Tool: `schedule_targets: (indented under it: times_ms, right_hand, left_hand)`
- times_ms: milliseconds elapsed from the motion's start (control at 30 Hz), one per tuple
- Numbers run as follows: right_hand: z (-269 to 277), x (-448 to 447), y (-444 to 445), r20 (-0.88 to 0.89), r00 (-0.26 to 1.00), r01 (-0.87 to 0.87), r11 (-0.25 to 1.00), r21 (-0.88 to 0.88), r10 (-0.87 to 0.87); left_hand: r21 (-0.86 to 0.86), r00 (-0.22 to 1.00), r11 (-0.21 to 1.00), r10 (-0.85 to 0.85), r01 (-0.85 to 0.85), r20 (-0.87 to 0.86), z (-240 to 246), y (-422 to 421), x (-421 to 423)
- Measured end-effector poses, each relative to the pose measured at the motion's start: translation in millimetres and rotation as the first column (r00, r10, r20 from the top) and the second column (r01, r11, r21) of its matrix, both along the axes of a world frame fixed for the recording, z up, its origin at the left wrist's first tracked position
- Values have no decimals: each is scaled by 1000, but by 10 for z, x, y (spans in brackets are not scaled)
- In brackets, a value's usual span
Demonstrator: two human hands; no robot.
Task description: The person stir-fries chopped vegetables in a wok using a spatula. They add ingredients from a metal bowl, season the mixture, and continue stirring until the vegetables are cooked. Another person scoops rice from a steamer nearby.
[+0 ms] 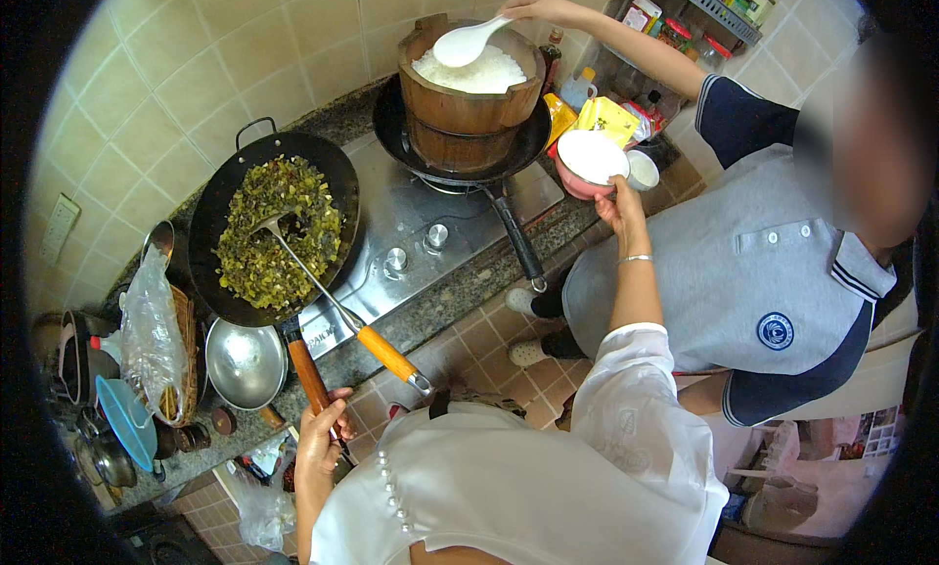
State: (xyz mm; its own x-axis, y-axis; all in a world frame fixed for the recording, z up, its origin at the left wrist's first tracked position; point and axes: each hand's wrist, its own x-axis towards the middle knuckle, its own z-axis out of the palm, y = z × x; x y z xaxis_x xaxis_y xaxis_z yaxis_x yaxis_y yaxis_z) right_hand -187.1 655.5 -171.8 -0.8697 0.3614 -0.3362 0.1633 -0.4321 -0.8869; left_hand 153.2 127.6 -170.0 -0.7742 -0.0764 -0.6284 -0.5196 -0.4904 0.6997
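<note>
My left hand (323, 429) is closed around the wooden handle (308, 370) of a black wok (198, 235), which holds chopped green vegetables (271, 176). A metal spatula with a yellow wooden handle (385, 352) rests in the wok, untouched by my hand. At the right, my right hand (622, 205) grips the rim of a pink bowl with a white inside (590, 158). Behind it, a wooden steamer barrel (462, 132) of white rice (477, 73) sits in a second black wok (389, 136). Another person's hand (539, 7) holds a white rice paddle (466, 44) over the rice.
The other person (704, 249) stands close at my right. A small white bowl (642, 170), yellow packets (605, 121) and bottles crowd the right corner. The second wok's handle (517, 235) juts over the counter edge. A metal bowl (246, 359) and blue basin (125, 422) stand left.
</note>
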Motion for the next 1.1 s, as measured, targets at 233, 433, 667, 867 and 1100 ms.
schedule_targets:
  times_ms: [233, 433, 667, 867, 1100]
  right_hand:
    - [-700, 86, 51, 93, 987, 134, 990, -45, -129]
    - [-1013, -34, 139, 70, 973, 227, 967, -115, -220]
    - [-1115, -195, 242, 38, 970, 244, 967, -69, -242]
    - [-932, -42, 148, 81, 929, 312, 881, 355, -362]
    - [182, 750, -938, -594, 770, 511, 781, 359, -231]
  left_hand:
    - [-12, 1000, 1000, 20, -20, -4, 52, 37, -13]
    - [-37, 999, 999, 39, -39, -3, 88, 78, -21]
    - [-45, 998, 997, 64, -64, -1, 126, 119, -18]
    - [-90, 998, 994, 59, -56, 28, 109, 109, -17]
    - [-39, 1000, 999, 21, -21, -3, 76, 72, -12]
